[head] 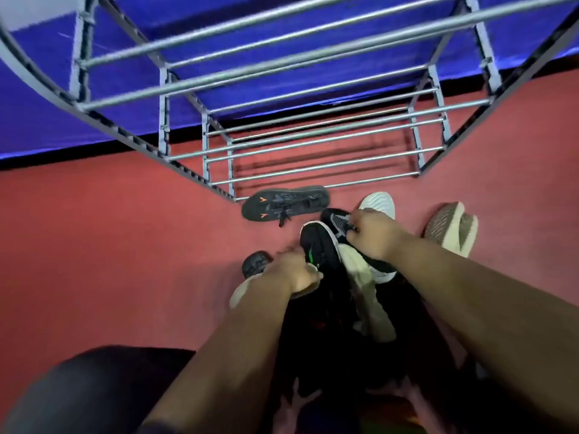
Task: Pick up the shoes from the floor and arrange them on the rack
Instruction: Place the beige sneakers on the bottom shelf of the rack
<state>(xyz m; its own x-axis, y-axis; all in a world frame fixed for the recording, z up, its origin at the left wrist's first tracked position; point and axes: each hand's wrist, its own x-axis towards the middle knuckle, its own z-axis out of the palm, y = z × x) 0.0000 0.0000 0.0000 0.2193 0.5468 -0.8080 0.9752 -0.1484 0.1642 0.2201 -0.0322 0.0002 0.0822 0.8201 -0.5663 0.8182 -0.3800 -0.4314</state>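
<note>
Just in front of the rack (pixel 313 145), on the red floor (pixel 94 245), a black shoe with a green mark (pixel 316 245) points its toe at the bottom rails, and the left hand (pixel 294 272) has its fingers curled over the shoe's opening. Touching it on the right, a black-and-white shoe with a grey mesh toe (pixel 338 219) is pinched at the laces by the right hand (pixel 372 233), closed into a fist. A dark shoe with orange marks (pixel 283 203) lies crosswise against the rack's lowest front rail. A white-soled shoe (pixel 380 202) shows beyond the right hand, and a knit shoe (pixel 451 228) lies further right, sole up. A dark toe (pixel 255 263) peeks out left of the left hand.
</note>
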